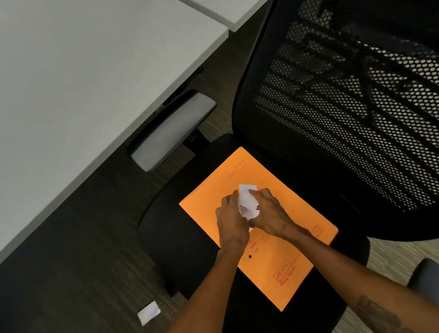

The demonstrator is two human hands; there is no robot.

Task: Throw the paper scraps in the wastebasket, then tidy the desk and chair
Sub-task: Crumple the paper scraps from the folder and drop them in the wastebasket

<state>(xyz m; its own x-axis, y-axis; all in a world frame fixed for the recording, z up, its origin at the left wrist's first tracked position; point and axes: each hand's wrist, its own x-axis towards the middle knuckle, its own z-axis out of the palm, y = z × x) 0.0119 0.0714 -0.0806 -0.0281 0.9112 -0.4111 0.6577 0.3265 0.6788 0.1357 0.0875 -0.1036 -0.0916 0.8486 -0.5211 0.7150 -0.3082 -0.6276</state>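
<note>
At the far left the grey tabletop point(59, 90) shows a bare surface in the part that is visible, so little desk tidying can be judged from here. Lower down, on the dark carpet beside the chair, one white paper scrap point(148, 312) lies by itself, well apart from both hands and not yet collected. Moving right, the black chair seat point(182, 229) carries an orange folder point(283, 276), which lies flat and askew across the cushion. Over the folder the left hand point(230, 219) and the right hand point(271, 212) meet around a crumpled wad of white paper scraps point(248, 203); the grip of each hand is curled inward and pressed against the wad, gathering it between them. To the right rises the mesh chair back point(368, 104), with the chair turned away from the tabletop. No wastebasket appears in view. The task looks to be in its early part: the scraps on the seat are being bunched up, while the floor scrap, the trip to the wastebasket, the folder and the chair all appear left to do.
</note>
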